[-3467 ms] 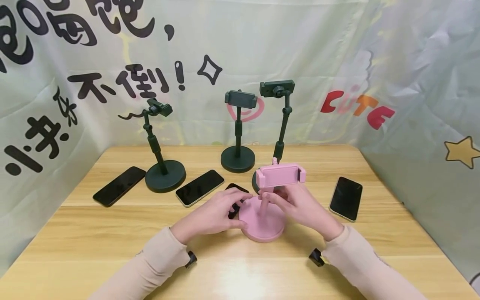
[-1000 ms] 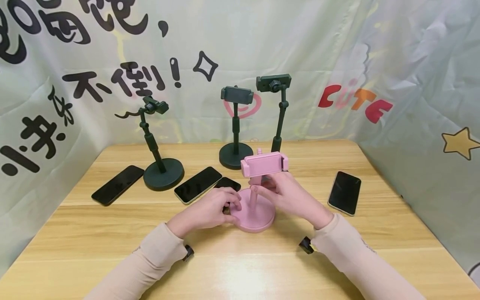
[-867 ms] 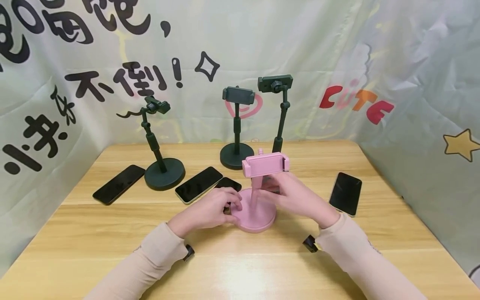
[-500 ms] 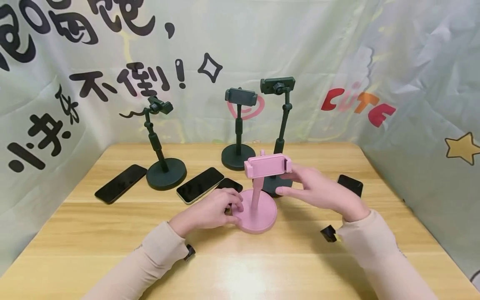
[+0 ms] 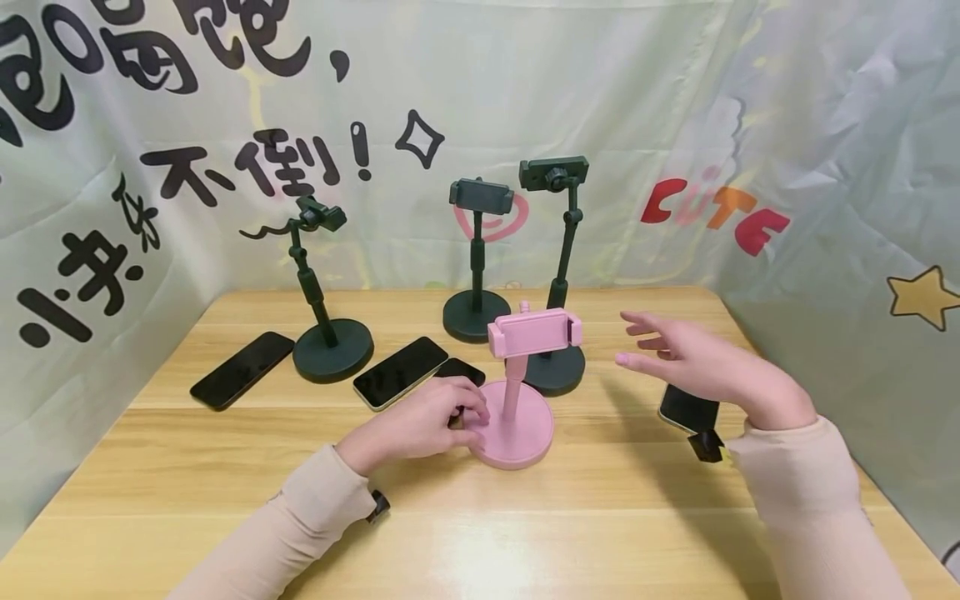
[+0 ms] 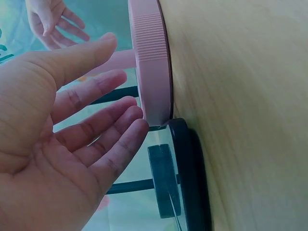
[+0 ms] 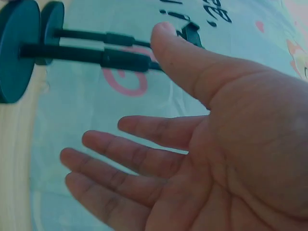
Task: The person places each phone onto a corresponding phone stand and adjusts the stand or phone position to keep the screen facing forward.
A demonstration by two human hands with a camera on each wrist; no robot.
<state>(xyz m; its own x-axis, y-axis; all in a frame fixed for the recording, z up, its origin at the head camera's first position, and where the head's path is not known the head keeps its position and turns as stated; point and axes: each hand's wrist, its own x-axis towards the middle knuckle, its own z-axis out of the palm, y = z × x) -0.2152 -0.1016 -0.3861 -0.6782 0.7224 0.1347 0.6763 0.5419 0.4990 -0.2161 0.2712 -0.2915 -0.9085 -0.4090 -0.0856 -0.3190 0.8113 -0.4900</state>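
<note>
Pink stand [image 5: 513, 392], head view: upright on the table [image 5: 585, 525]; likely being put in place, next perhaps needing the left hand [image 5: 420, 421] to slip off gently.
Left hand, left wrist view: fingers loosely apart; whether they touch the stand, cannot tell.
Right hand [image 7: 207, 159], right wrist view: fingers spread, nothing held; thumb hides a dark stand [image 7: 120, 59] top.

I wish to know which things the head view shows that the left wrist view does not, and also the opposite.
Only the head view: the pink clamp topping the stand, the phone partly hidden behind the right hand, and both sleeves.

Only the left wrist view: the palm side of the left hand and the ridges on the pink base's edge.

Both: each hand, the pink base and at least one dark stand.
</note>
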